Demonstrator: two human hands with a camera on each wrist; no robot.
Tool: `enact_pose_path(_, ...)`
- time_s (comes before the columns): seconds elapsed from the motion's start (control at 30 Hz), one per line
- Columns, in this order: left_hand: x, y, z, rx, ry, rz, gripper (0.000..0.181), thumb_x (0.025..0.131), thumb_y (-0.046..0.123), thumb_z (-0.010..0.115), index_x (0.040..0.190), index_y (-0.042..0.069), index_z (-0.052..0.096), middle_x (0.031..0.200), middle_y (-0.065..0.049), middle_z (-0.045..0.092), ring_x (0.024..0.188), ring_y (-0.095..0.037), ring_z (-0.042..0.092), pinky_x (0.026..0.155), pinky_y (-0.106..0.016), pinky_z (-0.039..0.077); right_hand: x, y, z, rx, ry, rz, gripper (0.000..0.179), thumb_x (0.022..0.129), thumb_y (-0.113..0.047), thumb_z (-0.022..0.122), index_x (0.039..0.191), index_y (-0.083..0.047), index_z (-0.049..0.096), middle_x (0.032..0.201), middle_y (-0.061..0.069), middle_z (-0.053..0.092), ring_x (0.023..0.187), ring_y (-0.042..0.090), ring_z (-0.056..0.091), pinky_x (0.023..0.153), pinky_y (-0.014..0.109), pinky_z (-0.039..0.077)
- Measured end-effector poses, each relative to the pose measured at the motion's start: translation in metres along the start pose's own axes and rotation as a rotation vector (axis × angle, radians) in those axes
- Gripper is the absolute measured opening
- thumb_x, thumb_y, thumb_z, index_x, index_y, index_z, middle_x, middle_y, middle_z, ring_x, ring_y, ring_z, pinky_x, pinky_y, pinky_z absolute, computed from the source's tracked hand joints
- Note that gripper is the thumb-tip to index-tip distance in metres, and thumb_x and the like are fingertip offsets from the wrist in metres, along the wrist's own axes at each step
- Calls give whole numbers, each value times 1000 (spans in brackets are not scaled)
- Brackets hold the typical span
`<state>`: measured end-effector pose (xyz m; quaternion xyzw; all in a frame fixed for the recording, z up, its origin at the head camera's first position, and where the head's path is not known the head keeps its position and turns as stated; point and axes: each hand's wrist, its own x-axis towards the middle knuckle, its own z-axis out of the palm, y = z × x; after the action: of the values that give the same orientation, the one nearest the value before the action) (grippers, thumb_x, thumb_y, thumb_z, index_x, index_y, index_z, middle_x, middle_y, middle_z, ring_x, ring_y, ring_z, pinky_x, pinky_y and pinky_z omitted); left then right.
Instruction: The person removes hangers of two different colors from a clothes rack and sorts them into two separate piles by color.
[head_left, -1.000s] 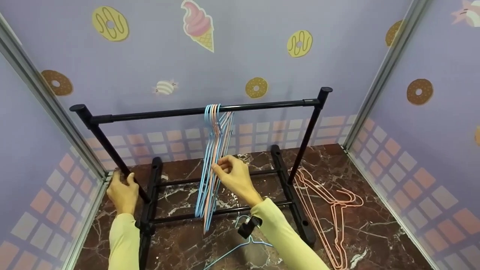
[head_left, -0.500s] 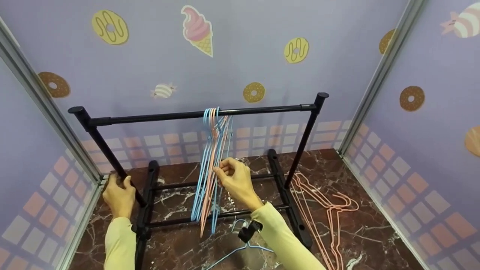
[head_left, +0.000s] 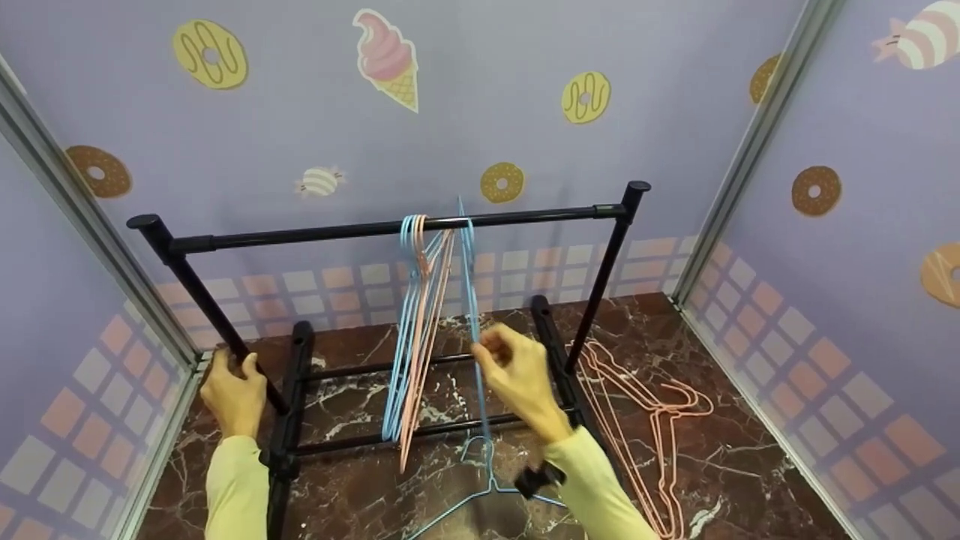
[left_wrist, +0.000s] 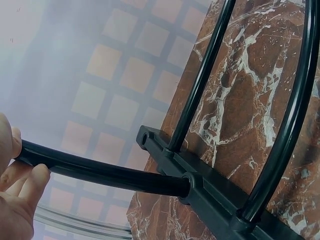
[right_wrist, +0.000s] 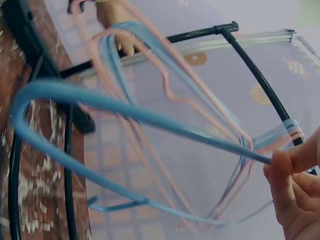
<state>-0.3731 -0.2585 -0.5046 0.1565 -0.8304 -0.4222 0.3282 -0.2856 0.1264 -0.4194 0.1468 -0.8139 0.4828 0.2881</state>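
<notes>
My left hand grips the left upright post of a black clothes rack; in the left wrist view its fingers wrap the post. With thumb and fingertips my right hand pinches the side of a blue clothes hanger. That hanger's hook is over the top rail, to the right of the bunched hangers. The bunch holds several blue hangers and pink hangers close together near the rail's middle.
Another blue hanger lies on the dark marbled floor in front of the rack. Several pink hangers lie to the right, beside the rack's right foot. Patterned wall panels enclose the back and both sides.
My right hand has moved right, drawing one blue hanger along the rail away from the bunch. The left hand keeps its grip on the post.
</notes>
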Motion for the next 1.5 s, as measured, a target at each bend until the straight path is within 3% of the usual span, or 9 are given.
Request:
enact_pose_path(0.27, -1, 1, -1, 3, 4, -1, 27, 87, 22, 59, 111, 9, 56, 104, -25, 63, 103, -52, 50, 89, -57, 34, -40, 41, -46, -245, 29, -101, 9, 73, -4, 67, 73, -12, 63, 61, -6, 60, 50, 1, 50, 49, 16, 42)
enact_pose_path(0.6, 1, 3, -1, 6, -12, -3, 28, 88, 23, 58, 113, 9, 56, 104, -24, 63, 104, -50, 51, 90, -56, 34, -74, 83, -80, -442, 38, -86, 11, 68, -4, 66, 69, -14, 61, 58, -8, 60, 50, 0, 52, 48, 16, 42)
enact_pose_path(0.93, -1, 0, -2, 17, 1, 14, 29, 88, 22, 58, 113, 7, 55, 104, -25, 62, 102, -51, 50, 90, -56, 34, -87, 109, -90, -523, 68, -105, 10, 67, -5, 68, 69, -13, 62, 59, -7, 58, 51, 3, 52, 49, 23, 43)
enact_pose_path(1.13, -2, 1, -1, 10, -13, -9, 31, 88, 23, 57, 116, 9, 55, 106, -24, 62, 104, -50, 50, 91, -55, 35, -91, 122, -98, -572, 59, -132, 9, 69, -4, 67, 71, -12, 63, 63, -4, 60, 54, 9, 55, 51, 28, 44)
enact_pose_path(1.33, -1, 1, -1, 8, -17, -7, 31, 89, 23, 56, 117, 10, 54, 108, -24, 62, 105, -51, 49, 92, -56, 34, -90, 133, -104, -573, 63, -138, 10, 69, -2, 68, 77, -8, 67, 74, 3, 67, 65, 20, 64, 58, 35, 49)
enact_pose_path(1.5, -1, 0, -1, 8, -11, -7, 32, 88, 22, 57, 118, 10, 55, 110, -23, 61, 106, -51, 49, 92, -56, 34, -89, 140, -102, -569, 23, -162, 11, 69, -1, 68, 77, -9, 68, 74, 2, 67, 67, 20, 65, 61, 35, 50)
